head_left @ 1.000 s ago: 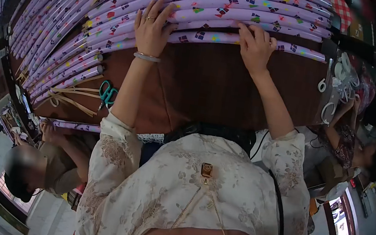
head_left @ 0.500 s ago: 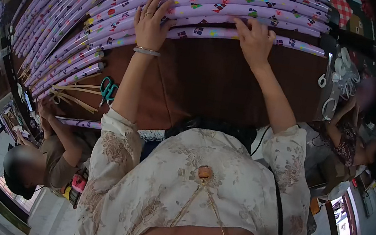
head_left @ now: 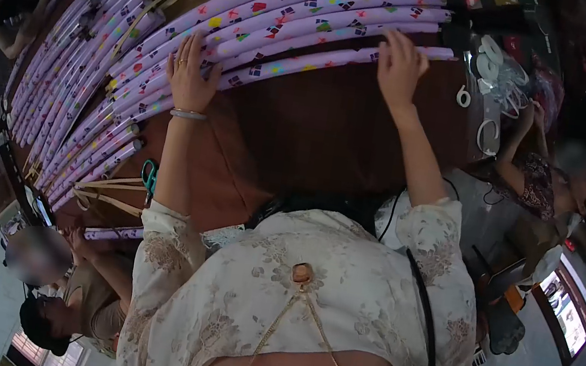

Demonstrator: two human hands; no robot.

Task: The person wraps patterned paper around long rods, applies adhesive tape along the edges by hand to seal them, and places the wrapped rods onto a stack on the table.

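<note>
Long lilac rolls (head_left: 294, 25) with a pattern of small coloured gift shapes lie side by side on the brown table (head_left: 302, 124). My left hand (head_left: 192, 77) lies on the rolls at the left, fingers spread; a ring and a pale bangle show on it. Farther right, my right hand (head_left: 401, 70) rests at the nearest roll (head_left: 326, 61), its fingers apart and slightly bent. This roll lies a little apart from the others at its right end. Neither hand is closed round a roll.
Teal scissors (head_left: 149, 177) and tan strips (head_left: 109, 193) lie left of my left forearm. More rolls fan out at the far left. White tape rings (head_left: 488, 68) and clear plastic sit at the right. A person (head_left: 95, 290) is at lower left, another (head_left: 537, 174) at right.
The view has turned, so the table and rolls appear shifted left and tilted. My left hand appears lower and farther left, and the gap between my hands is wider.
</note>
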